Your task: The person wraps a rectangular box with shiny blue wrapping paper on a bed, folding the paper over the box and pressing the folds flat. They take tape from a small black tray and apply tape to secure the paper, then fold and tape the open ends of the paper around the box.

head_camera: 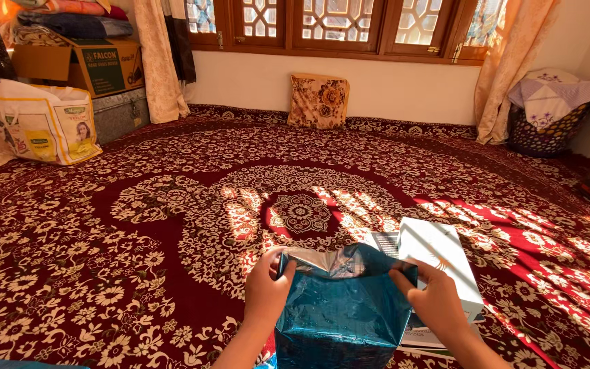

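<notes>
Both hands work at the mouth of a glossy teal-blue foil bag (339, 311) that stands upright on the carpet directly in front of the person. Her or his left hand (265, 294) pinches the left edge of the bag's rim, thumb on the inner side and fingers curled round the outside, while the right hand (435, 301) pinches the right edge in the same way; the two grips are held well apart, so the top gapes and its silvery lining shows. Held like that, the thin, crinkled foil keeps its shape, where unsupported it would likely slump shut. What lies inside the bag cannot be told from this angle. Just beside the bag on the right, partly hidden behind the right hand, lies a flat white cardboard box (438, 256) on top of some printed paper sheets (384, 240), within easy reach of that hand. Everything rests on a dark red carpet with cream floral pattern (138, 253), crossed by patches of sun from the carved wooden windows (339, 24). Pushed out to the walls, well apart from the hands, are a floral cushion (318, 100), a white and yellow printed shopping bag (39, 123), a brown cardboard carton (80, 63) and a dark woven basket draped with pale cloth (548, 113).
</notes>
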A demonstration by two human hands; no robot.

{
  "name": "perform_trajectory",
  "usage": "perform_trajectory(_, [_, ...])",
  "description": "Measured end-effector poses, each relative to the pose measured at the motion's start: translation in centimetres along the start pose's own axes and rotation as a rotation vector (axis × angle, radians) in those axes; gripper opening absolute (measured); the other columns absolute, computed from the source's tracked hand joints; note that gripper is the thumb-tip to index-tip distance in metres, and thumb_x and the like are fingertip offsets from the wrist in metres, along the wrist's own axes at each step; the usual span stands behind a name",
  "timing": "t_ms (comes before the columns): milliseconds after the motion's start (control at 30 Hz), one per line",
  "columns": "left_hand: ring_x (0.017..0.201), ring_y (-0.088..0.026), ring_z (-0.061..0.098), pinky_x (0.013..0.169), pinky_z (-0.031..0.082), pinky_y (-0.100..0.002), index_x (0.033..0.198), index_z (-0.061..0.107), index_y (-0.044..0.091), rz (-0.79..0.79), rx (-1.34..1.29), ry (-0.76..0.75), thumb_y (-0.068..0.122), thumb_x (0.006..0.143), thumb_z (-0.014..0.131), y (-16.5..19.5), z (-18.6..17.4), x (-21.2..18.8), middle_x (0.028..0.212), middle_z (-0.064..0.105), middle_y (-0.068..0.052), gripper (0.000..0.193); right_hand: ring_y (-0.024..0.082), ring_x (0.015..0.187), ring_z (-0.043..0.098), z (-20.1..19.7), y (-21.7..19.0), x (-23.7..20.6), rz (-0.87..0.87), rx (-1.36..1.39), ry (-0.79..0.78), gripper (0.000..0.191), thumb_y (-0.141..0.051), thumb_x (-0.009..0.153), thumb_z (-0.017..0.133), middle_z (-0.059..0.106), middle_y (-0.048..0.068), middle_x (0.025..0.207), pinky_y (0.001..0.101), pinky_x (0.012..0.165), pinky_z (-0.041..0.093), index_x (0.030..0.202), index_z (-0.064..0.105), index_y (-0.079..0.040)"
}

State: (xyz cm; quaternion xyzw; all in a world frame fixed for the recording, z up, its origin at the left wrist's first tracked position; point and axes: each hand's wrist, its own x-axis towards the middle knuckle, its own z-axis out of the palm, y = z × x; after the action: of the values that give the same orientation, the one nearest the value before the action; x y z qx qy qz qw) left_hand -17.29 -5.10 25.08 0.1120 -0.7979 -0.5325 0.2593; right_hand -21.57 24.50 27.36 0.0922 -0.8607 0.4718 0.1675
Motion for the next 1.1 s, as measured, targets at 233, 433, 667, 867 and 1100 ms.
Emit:
perform_trajectory(233, [0.059, -0.018, 0.046, 0.057, 0.041, -0.035, 0.085, 0.067, 0.005, 0.033, 0.037, 0.130, 0.005, 0.087, 0.070, 1.7, -1.8, 0.6, 0.066, 0.046, -0.005, 0.004, 0.015, 0.068, 0.066, -1.9, -2.8, 0.7, 0.081, -0.043, 0.035, 0.020, -0.011, 0.083, 0.074, 0.076, 0.009, 0.080, 0.0315, 0.062, 0.052, 0.101, 0.082, -0.008])
perform_trajectory(433, [0.056, -0.015, 0.050, 0.056, 0.042, -0.035, 0.096, 0.078, 0.016, -0.045, -0.039, 0.040, 0.008, 0.086, 0.064, 2.9, -2.4, 1.1, 0.062, 0.051, -0.001, 0.020, 0.015, 0.080, 0.065, -2.6, -3.7, 1.0, 0.032, 0.026, -0.099, 0.025, -0.017, 0.084, 0.069, 0.077, 0.007, 0.094, 0.0345, 0.073, 0.053, 0.106, 0.080, -0.008])
perform_trajectory(667, [0.059, -0.010, 0.049, 0.055, 0.040, -0.030, 0.098, 0.079, 0.009, -0.049, -0.143, 0.000, 0.015, 0.088, 0.069, 2.3, -2.6, 1.9, 0.064, 0.054, 0.001, 0.015, 0.023, 0.121, 0.062, -5.1, -2.5, 2.3, 0.127, 0.398, -0.292, 0.060, -0.018, 0.075, 0.053, 0.071, 0.011, 0.133, 0.0403, 0.108, 0.041, 0.131, 0.068, -0.004])
perform_trajectory(867, [0.060, -0.007, 0.044, 0.054, 0.036, -0.028, 0.095, 0.077, 0.006, 0.001, -0.219, -0.001, 0.013, 0.087, 0.073, 1.4, -2.4, 2.2, 0.065, 0.049, 0.003, 0.011, 0.018, 0.149, 0.040, -5.0, -1.6, 1.3, 0.195, 0.144, -0.502, 0.088, -0.037, 0.080, 0.070, 0.049, 0.005, 0.157, 0.0431, 0.121, 0.026, 0.160, 0.035, -0.023])
perform_trajectory(1100, [0.061, -0.004, 0.048, 0.056, 0.039, -0.024, 0.093, 0.076, 0.006, 0.055, -0.262, -0.049, 0.013, 0.087, 0.075, 1.6, -2.2, 2.1, 0.067, 0.054, 0.006, 0.009, 0.023, 0.139, 0.048, -2.0, -1.8, 0.6, 0.264, 0.045, -0.271, 0.077, -0.036, 0.078, 0.085, 0.059, 0.007, 0.148, 0.0455, 0.111, 0.043, 0.147, 0.055, -0.023])
